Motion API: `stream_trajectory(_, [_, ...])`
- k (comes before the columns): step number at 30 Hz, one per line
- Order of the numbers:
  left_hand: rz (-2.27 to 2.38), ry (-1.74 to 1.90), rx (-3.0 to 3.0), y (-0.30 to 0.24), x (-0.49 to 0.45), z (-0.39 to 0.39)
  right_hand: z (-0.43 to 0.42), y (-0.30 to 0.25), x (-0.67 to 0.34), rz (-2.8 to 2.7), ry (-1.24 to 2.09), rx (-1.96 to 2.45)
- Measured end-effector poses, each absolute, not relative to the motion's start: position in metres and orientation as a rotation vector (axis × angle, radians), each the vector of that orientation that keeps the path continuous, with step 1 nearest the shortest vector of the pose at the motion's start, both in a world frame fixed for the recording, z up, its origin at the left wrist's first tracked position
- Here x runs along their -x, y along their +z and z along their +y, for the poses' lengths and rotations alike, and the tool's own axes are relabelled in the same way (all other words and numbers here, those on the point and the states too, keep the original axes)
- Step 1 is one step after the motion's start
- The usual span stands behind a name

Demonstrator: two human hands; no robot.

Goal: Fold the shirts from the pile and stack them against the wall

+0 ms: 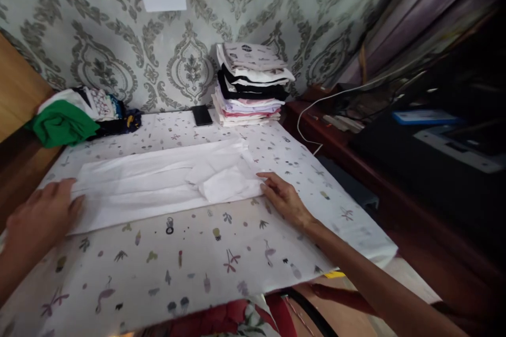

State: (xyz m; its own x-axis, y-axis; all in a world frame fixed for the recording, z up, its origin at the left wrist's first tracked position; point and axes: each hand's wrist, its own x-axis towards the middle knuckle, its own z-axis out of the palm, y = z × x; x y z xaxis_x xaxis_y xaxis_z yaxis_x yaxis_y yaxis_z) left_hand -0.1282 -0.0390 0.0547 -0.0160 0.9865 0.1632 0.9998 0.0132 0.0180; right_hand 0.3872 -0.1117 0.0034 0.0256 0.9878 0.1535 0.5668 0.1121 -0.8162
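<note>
A white garment [158, 181] lies folded into a long strip across a table covered with a printed cloth [205, 258]. My left hand [41, 216] rests on the strip's left end, fingers curled onto the fabric edge. At the strip's right end, my right hand [282, 197] touches the edge with its fingers stretched out and close together. A sleeve part is folded over near the right end.
A stack of folded clothes [251, 84] stands against the patterned wall at the back. A dark phone [202, 115] lies next to it. A heap of unfolded clothes, green on top [65, 121], sits at the back left. Dark furniture with cables [415, 131] runs along the right.
</note>
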Motion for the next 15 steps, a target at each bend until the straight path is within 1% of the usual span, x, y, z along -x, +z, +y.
stream_trajectory(2, [-1.863,-0.265,2.368,0.063,0.080,-0.045,-0.114,0.004,-0.387,-1.597,0.729,1.524])
stream_trajectory(3, [-1.696,-0.344,2.612,0.064,0.052,-0.048,-0.115,0.004,-0.387,-1.577,0.744,1.510])
stream_trajectory(5, [-1.244,-0.319,3.066,0.060,-0.005,-0.053,-0.117,0.005,-0.388,-1.533,0.792,1.488])
stream_trajectory(7, [-0.884,-0.276,3.189,0.051,-0.054,-0.054,-0.117,0.006,-0.389,-1.488,0.849,1.460])
stream_trajectory(9, [-0.693,-0.277,3.212,0.043,-0.088,-0.048,-0.117,0.006,-0.389,-1.457,0.890,1.423])
stream_trajectory(11, [-0.724,-0.326,3.256,0.039,-0.106,-0.036,-0.115,0.004,-0.390,-1.454,0.893,1.403])
stream_trajectory(12, [-0.847,-0.385,3.292,0.039,-0.109,-0.026,-0.114,0.002,-0.390,-1.461,0.881,1.409])
stream_trajectory(13, [-1.042,-0.496,3.318,0.039,-0.110,-0.016,-0.113,0.001,-0.391,-1.470,0.861,1.423])
stream_trajectory(15, [-1.567,-0.854,3.286,0.041,-0.107,0.008,-0.111,-0.001,-0.392,-1.487,0.815,1.461])
